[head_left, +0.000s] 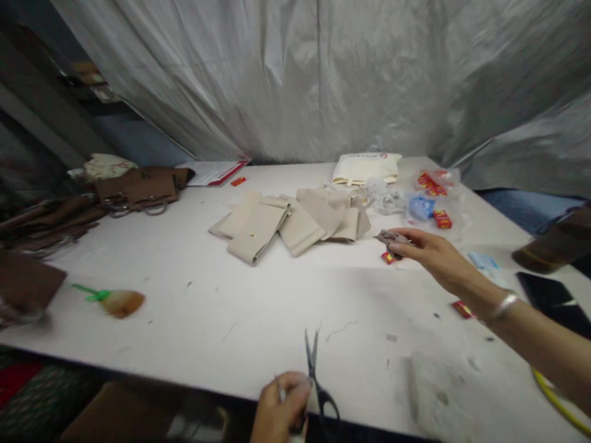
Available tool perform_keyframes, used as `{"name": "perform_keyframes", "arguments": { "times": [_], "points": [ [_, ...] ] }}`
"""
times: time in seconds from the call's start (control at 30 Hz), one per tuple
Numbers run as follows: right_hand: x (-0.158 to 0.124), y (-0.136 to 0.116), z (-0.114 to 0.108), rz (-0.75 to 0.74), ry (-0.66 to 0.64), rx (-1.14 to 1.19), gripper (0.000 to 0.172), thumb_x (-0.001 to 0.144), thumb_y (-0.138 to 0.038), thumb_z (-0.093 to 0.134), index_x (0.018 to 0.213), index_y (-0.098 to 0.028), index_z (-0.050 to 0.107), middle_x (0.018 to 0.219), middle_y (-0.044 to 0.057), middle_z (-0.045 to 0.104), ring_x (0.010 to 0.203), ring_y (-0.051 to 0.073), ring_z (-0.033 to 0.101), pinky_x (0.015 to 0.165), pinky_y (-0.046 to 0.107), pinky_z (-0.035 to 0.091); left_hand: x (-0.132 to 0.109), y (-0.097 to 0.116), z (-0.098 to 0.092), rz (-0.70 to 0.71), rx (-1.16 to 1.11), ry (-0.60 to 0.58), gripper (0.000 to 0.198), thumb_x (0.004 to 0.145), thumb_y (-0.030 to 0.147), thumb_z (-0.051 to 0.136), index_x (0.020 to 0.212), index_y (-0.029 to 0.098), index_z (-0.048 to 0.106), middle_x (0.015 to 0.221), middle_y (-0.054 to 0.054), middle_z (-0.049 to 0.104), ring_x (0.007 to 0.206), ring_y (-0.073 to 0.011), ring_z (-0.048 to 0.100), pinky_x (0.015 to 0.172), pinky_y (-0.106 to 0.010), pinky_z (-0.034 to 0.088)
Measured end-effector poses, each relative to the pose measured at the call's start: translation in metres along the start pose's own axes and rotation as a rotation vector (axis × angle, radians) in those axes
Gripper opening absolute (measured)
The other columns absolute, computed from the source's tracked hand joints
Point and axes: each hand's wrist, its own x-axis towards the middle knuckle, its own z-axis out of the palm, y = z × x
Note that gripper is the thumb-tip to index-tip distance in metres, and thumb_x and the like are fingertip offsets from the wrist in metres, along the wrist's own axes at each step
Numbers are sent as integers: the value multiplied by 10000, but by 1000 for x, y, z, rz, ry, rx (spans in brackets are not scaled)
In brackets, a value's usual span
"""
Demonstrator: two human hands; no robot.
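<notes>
At the table's near edge, my left hand [282, 405] is closed around a pair of black-handled scissors [313, 367], whose blades point away from me and stand slightly apart. My right hand [429, 251] reaches in from the right and pinches a small crumpled greyish piece of material [390, 237]. Just below that piece lies a little red-and-yellow packet [388, 258]. To its left is a loose pile of beige folded leather-like pieces [265, 227], one with a small gold-coloured stud. Pale threads and dark specks are scattered over the white table [277, 295].
Brown bags [143, 187] are heaped at the far left, near a green-topped bottle of amber liquid [120, 303]. A cream cloth bag [367, 168], clear plastic with red packets [434, 184], a dark phone-like object [549, 298] and a brown cylinder [551, 243] occupy the right.
</notes>
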Motion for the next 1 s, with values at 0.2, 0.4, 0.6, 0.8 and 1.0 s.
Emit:
{"name": "perform_keyframes", "arguments": {
  "times": [0.2,0.4,0.6,0.8,1.0],
  "points": [
    [-200,-57,11,164,-174,361,613,679,-552,936,1226,-315,796,1222,83,764,1099,369,708,917,420,628,-33,-16,-2,105,-167,-221,474,527,460,946,715,140,652,487,37,539,423,-75,425,436,-206,310],
    [-310,-26,58,388,-58,614,678,716,-649,871,1237,-232,752,1248,130,762,1148,373,705,1024,484,588,-93,-45,-3,126,-205,-308,420,586,408,920,749,143,637,528,43,539,470,-73,448,470,-196,342],
    [-374,-10,67,451,-96,907,643,834,-590,835,1336,-235,648,1311,133,717,1119,327,727,1048,486,559,-131,-81,-3,190,-134,-272,418,668,457,889,819,162,636,602,59,501,531,-80,449,519,-201,347],
    [-396,-9,68,439,-129,923,603,831,-588,833,1292,-245,652,1291,105,710,1152,306,698,942,408,604,-145,-92,-3,278,-76,-215,383,654,358,899,902,148,696,719,21,617,623,-98,552,621,-215,437],
    [-386,-9,91,377,-47,907,580,749,-547,875,1202,-234,690,1140,88,764,1056,300,726,925,405,613,-142,-83,18,228,-94,-282,426,612,380,933,868,139,692,794,-36,702,719,-158,655,702,-260,525]
  ]
}}
